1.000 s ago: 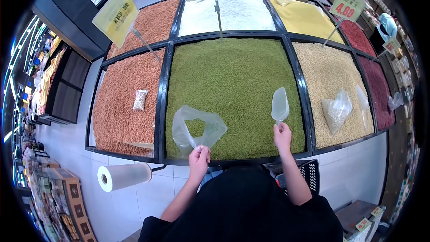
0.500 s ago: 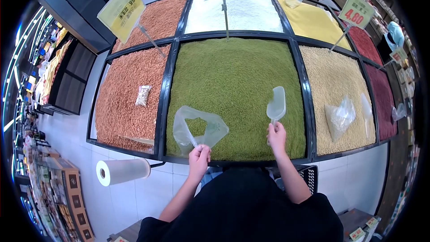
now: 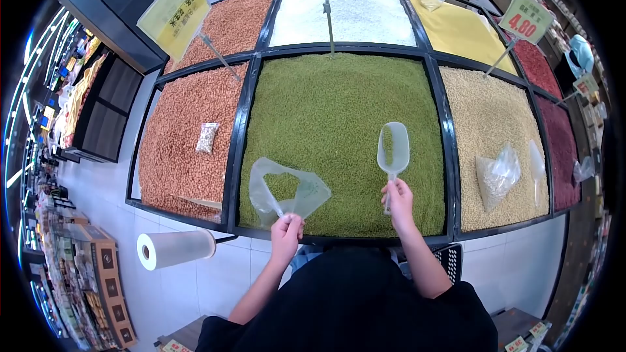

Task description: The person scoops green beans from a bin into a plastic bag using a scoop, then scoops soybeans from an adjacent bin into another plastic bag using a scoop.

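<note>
Closed on the lower edge of a clear plastic bag [image 3: 305, 197], my left hand [image 3: 287, 227] is at the front of the bin of green beans [image 3: 332, 111]. The bag's mouth gapes and green beans show through it. My right hand [image 3: 396, 201] grips the handle of a translucent scoop [image 3: 393, 150], which is above the right part of the same bin. Some green beans show within the scoop; whether they lie in it or are seen through it, I cannot tell.
Reddish nuts [image 3: 176, 137] fill the left bin, with a small packet [image 3: 207, 137] on top. In the right bin of pale beans [image 3: 482, 104] lie a filled bag [image 3: 499, 176] and another scoop [image 3: 536, 166]. A plastic roll [image 3: 179, 249] sticks out at front left.
The scoop in my right hand has moved left and turned, so its hollow now faces the camera more. My left hand still holds the bag, nearly in place. The view has shifted slightly.
</note>
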Tool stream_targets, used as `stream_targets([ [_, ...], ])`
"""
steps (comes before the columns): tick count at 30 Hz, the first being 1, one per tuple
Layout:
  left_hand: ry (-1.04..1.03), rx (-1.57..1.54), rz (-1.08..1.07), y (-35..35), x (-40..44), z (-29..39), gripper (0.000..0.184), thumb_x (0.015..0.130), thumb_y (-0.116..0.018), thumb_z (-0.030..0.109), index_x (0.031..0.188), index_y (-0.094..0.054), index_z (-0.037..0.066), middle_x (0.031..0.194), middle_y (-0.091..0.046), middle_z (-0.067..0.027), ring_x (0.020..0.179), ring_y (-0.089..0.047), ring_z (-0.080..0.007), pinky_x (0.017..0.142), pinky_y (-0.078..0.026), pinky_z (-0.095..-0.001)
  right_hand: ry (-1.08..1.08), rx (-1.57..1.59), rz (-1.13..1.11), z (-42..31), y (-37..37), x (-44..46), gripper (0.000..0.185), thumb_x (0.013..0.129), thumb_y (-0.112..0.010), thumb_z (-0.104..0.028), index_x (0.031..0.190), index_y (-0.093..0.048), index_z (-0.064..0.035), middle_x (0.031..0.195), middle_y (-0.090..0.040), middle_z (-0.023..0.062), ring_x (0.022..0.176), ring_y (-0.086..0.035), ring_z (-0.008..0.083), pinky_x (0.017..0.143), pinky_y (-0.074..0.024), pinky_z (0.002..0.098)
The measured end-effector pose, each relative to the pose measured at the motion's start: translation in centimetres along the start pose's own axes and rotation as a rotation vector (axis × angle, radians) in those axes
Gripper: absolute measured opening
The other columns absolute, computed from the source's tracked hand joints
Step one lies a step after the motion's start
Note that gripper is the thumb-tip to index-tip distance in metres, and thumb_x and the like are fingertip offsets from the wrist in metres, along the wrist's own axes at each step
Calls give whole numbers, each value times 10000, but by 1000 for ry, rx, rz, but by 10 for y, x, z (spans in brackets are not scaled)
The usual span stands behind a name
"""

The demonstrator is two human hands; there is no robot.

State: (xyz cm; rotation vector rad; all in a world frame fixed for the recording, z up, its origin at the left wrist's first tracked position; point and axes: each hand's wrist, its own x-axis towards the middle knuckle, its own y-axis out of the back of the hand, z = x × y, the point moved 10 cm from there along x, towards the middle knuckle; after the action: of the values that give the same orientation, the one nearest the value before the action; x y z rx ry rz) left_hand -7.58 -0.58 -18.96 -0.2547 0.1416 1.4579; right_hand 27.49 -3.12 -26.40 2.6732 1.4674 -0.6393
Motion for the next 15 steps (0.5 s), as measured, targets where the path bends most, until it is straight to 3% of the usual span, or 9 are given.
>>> stream_targets([
  [8, 3, -37, -30, -1, 2, -3, 207, 1038, -561, 128, 867, -604, 20, 692, -541, 9, 565, -483, -58, 526, -379, -219, -54, 78, -190, -51, -18, -31, 251, 1031, -572, -180, 1206, -592, -2, 824, -647, 43, 579, -586, 93, 503, -460, 238],
  [15, 15, -7, -56, -2, 7, -3, 215, 1041, -556, 133, 864, -599, 19, 687, -539, 8, 569, -485, -58, 529, -383, -219, -138, -43, -578, -121, -54, -73, 270, 1016, -564, -154, 1215, -629, 16, 800, -660, 50, 554, -575, 84, 509, -467, 216],
])
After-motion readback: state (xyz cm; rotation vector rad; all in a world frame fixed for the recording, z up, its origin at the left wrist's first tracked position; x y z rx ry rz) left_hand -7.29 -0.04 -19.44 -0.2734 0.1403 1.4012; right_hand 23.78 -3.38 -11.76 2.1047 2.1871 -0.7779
